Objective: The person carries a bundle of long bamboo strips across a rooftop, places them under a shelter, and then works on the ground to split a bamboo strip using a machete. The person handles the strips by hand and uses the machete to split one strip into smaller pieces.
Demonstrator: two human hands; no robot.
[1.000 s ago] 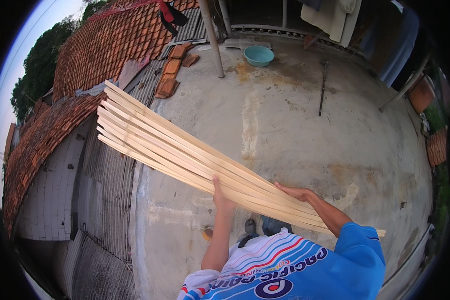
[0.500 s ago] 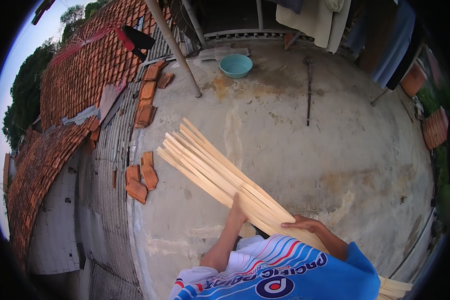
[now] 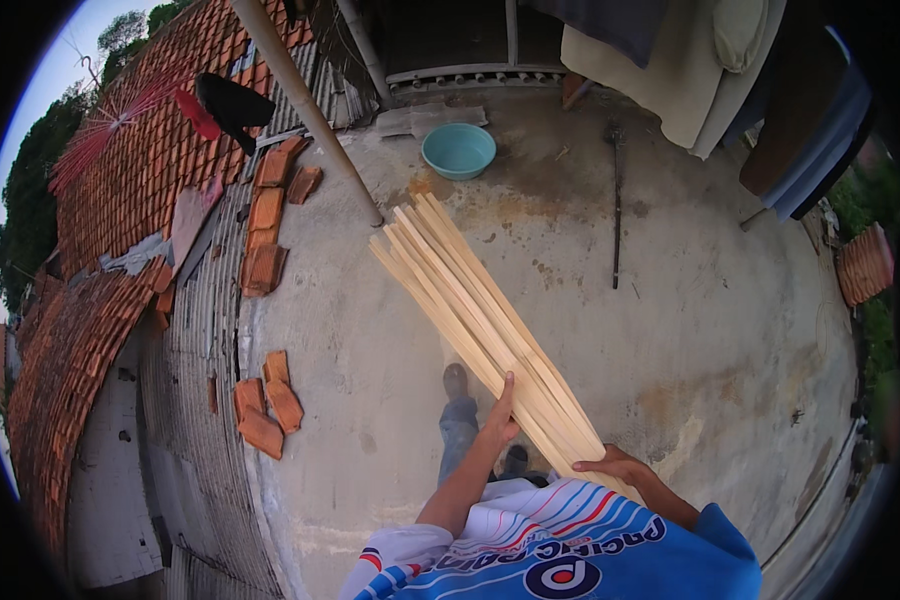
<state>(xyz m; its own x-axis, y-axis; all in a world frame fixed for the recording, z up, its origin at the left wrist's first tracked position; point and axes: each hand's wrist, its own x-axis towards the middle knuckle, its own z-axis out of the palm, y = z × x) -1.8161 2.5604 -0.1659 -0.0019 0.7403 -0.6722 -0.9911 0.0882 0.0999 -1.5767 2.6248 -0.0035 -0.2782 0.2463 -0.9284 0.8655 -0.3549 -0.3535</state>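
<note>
both hands are on the bundle of wooden slats (image 3: 480, 305) right now, and it sits mid-frame, slanting from the lower right up toward the centre top, raised off the concrete roof floor (image 3: 690, 340). the left hand (image 3: 498, 418) is flat against the bundle's left edge, fingers stretched along the wood, steadying more than gripping. the right hand (image 3: 612, 465) is curled over the near end, just above the blue and white shirt (image 3: 560, 545), clamped on the slats there. far tips are fanned a little, pointing toward the teal basin (image 3: 458, 150) in the upper middle and just right of the slanting pole (image 3: 310, 110). so the slats are gathered and lifted; by my reading nothing is set down yet, the whole bundle is in the air. loose bricks (image 3: 265, 405) lie at the left by the corrugated sheeting, tiled roofs beyond, laundry hanging upper right.
</note>
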